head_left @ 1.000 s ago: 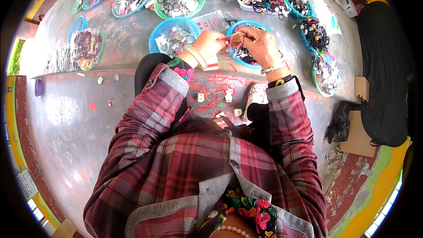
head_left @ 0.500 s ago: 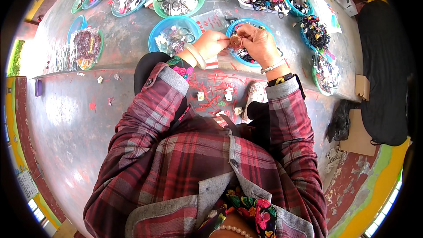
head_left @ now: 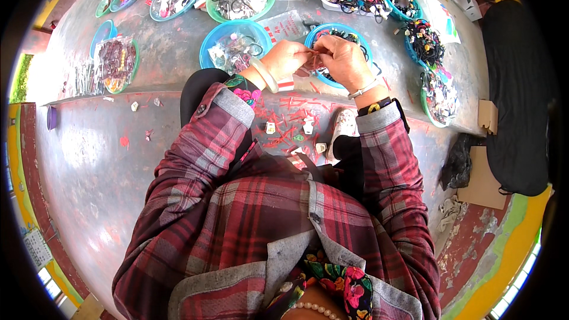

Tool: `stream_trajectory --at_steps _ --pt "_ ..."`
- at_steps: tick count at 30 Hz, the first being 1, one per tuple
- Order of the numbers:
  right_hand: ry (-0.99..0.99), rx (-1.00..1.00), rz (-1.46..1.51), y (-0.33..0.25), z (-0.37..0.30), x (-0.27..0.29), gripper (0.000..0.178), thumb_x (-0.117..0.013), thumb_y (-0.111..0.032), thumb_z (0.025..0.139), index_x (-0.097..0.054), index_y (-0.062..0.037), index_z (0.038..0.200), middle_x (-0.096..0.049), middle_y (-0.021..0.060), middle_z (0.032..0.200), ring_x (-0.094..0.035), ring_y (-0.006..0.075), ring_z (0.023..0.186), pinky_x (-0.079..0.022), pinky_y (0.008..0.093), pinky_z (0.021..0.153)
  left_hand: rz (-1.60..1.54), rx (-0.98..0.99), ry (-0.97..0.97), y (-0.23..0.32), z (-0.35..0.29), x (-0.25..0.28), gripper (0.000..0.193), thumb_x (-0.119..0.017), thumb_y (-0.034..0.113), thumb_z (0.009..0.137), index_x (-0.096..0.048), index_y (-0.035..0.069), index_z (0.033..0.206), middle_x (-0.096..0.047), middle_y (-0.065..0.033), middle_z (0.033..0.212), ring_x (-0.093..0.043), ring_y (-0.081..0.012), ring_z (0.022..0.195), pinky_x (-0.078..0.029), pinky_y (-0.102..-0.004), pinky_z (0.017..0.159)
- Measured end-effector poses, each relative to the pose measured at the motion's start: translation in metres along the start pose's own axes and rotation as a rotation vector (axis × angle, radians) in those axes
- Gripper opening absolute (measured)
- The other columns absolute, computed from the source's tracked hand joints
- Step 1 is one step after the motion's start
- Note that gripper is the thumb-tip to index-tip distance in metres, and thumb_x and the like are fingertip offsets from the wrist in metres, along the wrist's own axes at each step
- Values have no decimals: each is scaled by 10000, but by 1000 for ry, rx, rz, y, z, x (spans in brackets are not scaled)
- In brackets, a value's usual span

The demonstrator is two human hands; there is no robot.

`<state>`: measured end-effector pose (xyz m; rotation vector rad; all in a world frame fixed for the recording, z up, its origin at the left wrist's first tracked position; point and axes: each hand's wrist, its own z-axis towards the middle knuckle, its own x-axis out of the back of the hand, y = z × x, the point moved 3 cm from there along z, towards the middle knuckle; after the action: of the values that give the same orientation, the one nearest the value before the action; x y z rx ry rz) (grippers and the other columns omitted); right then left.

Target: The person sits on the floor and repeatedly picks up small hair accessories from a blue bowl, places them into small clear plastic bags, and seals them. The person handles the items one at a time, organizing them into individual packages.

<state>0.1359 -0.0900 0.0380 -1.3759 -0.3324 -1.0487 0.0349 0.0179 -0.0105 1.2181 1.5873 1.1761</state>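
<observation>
Left hand [head_left: 283, 59] and right hand [head_left: 345, 64] both pinching small reddish piece [head_left: 314, 56], likely for steadiness. Held over left side of blue basket [head_left: 336, 26], probably for easy reach.

Jacket [head_left: 261, 213]: dark red, black and grey plaid, long sleeves
Trim [head_left: 222, 284]: wide, plain grey
Cuffs [head_left: 379, 120]: plain grey
Button [head_left: 316, 218]: round, dark
Blouse [head_left: 349, 287]: black, with pink, yellow and green flowers
Necklace [head_left: 314, 309]: round white beads
Left hand [head_left: 283, 59]: bare; thick pale bangle [head_left: 265, 76]
Right hand [head_left: 347, 64]: bare; thin silvery bracelet [head_left: 364, 88]
Trousers [head_left: 200, 92]: black
Shoe [head_left: 344, 130]: whitish, patterned
</observation>
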Motion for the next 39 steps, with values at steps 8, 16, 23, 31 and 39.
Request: stream_trajectory --at_steps 8,16,23,31,39 --pt "44 103 83 -2 1 6 121 -570 -20 707 -650 -54 791 -620 104 751 -605 240 723 -482 324 639 -130 -12 0 -1 -1 0 250 -457 142 896 -585 -26 1030 -626 -82 920 -609 -155 832 -535 -298 705" --pt "25 24 34 -3 2 4 297 -518 -16 703 -604 -114 971 -649 63 782 -585 275 823 -474 361 736 -183 24 4 1 -2 0 286 -438 203 914 -580 -5 1051 -629 -72 947 -609 -147 857 -530 -278 690" --pt "156 110 41 -7 4 14 352 -497 18 689 -569 -119 1005 -652 14 856 -550 273 945 -445 370 807 -299 -9 64 8 -6 3 305 -406 217 920 -566 -2 1060 -627 -78 981 -613 -161 897 -523 -270 702" --pt "158 280 -145 -19 1 20 377 -480 17 698 -579 -123 1034 -634 41 946 -545 255 948 -395 387 848 -386 -37 125 16 -11 4 282 -407 179 914 -548 -3 1076 -624 -99 990 -618 -179 897 -528 -281 704" --pt "142 277 -169 -15 -1 13 378 -493 -9 698 -574 -118 1051 -623 86 903 -543 270 948 -396 386 843 -400 -50 93 16 -11 3 282 -405 171 915 -545 -12 1078 -617 -105 986 -622 -185 873 -535 -297 713"
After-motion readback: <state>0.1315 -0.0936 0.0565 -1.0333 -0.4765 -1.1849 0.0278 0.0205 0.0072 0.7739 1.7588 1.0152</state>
